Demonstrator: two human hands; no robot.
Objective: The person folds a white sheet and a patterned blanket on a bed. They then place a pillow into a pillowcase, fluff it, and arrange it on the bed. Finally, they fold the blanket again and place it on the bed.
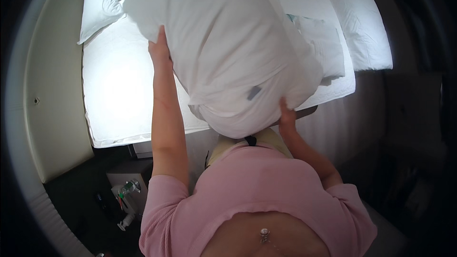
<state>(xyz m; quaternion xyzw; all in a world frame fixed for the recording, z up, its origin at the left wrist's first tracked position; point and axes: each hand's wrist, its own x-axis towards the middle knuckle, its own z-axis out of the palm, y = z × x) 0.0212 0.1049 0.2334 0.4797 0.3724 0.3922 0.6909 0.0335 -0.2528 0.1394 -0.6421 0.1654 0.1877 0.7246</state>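
A large, plump white pillow (228,50) in a loose fabric case fills the space before me, held over the bed and tilted. My left hand (160,50) grips its left side, the thumb on the upper face and the fingers mostly hidden. At the near right corner, my right hand (286,116) holds the fabric with its thumb on top. A small dark patch (254,93), perhaps a tag, shows on the near part of the case. Under the pillow lies a mattress (117,89) with a white cover, brightly lit at the left.
A second white pillow (103,5) lies by the pale headboard (59,89). Folded white linen (323,44) is on the bed's right, with another white pillow or folded bedding (360,25) beyond. Low at left, a nightstand (126,175) stands near bottles (130,187).
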